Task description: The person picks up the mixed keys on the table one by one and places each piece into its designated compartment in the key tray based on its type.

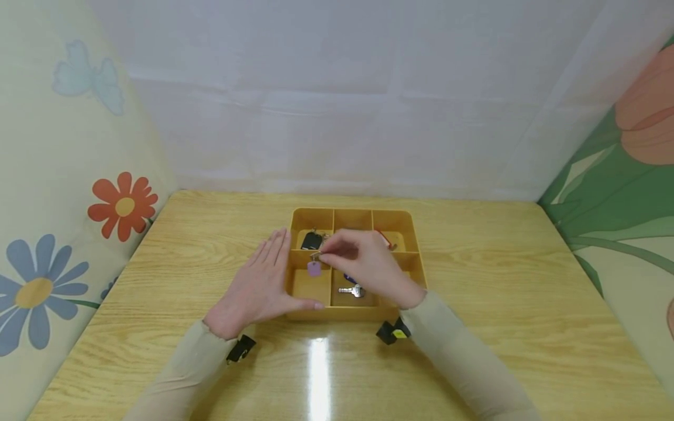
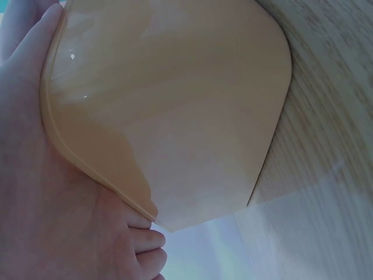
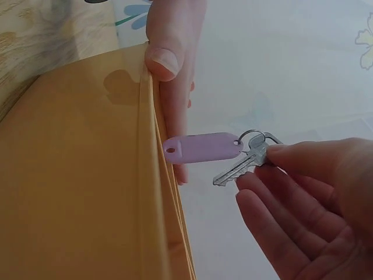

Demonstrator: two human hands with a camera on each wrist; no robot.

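A yellow tray (image 1: 309, 293) divided into compartments stands on the table. My left hand (image 1: 257, 286) rests along its left side, fingers straight and thumb over the front rim. Above the tray, my right hand (image 1: 365, 260) pinches a silver key (image 3: 252, 160) between thumb and finger. From the key's ring hangs a purple key tag (image 3: 204, 148), over the front left compartment in the head view. Below my right hand, another silver key (image 1: 351, 291) lies in the front middle compartment, beside a partly covered blue piece (image 1: 348, 279).
In the back left compartment lies a black item (image 1: 312, 240) with metal bits. A red-edged piece (image 1: 385, 238) shows in the back right compartment, partly behind my right hand. The wooden table (image 1: 489, 263) meets a white cloth backdrop (image 1: 337, 140) and printed side panels.
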